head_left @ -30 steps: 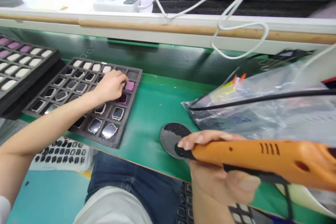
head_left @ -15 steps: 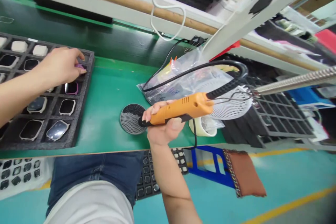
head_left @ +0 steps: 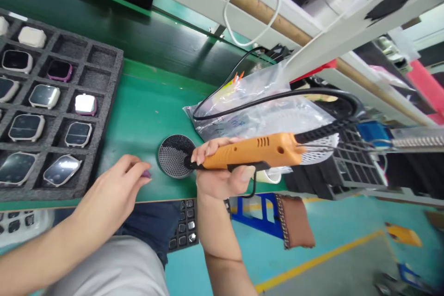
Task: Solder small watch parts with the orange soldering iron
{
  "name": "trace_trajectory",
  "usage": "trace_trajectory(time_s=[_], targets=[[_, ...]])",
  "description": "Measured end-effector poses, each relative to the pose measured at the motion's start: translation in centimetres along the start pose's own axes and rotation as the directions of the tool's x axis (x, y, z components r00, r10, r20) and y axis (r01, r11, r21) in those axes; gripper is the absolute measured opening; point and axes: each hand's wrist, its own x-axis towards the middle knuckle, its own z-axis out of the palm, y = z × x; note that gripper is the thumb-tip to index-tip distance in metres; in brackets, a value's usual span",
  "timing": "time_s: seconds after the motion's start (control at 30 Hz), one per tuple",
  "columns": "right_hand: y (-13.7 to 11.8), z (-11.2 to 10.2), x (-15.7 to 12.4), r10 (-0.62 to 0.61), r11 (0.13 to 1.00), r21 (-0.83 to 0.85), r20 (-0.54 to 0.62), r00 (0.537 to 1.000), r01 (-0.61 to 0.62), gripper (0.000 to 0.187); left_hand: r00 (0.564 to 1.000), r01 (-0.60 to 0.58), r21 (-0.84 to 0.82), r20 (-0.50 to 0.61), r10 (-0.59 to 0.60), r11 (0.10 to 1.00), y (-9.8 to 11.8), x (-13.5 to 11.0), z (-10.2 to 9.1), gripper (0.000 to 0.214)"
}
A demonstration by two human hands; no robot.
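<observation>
My right hand is wrapped around an orange electric screwdriver with a black cable at its rear. Its black front end overlaps a round dark mesh disc on the green bench; I cannot see a bit. Left of the disc, my left hand pinches a small purple watch case, mostly covered by the fingertips. A dark foam tray at the left holds several smartwatch cases in its compartments, including a purple one and a pale-screened one with purple edges.
Behind the screwdriver lie a clear plastic bag and a white cup. A metal spring hangs at the right. A white cable droops from the shelf. A stool with a brown cushion stands below.
My left hand has moved from the tray's far right corner to the bench near the disc, carrying the purple case. My right hand still grips the screwdriver by the disc. The view has shifted.
</observation>
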Motion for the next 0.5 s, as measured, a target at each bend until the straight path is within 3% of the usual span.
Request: trace_trajectory(time_s=[0.13,0.3,0.5], targets=[[0.0,-0.1,-0.3,-0.007,1.000,-0.004,-0.011,1.000,0.007,0.043,0.997,-0.021,0.035,-0.075,0.023,0.999,-0.3,0.3,0.7,0.021],[0.3,-0.2,-0.5,-0.013,1.000,-0.025,-0.013,1.000,0.013,0.045,0.995,-0.058,0.095,-0.069,0.065,0.994,-0.5,-0.6,0.3,0.023],[-0.6,0.2,-0.3,-0.052,0.996,-0.068,0.007,0.999,0.052,0.043,0.977,-0.201,-0.002,-0.069,0.200,0.980,-0.2,-0.7,1.2,0.021]])
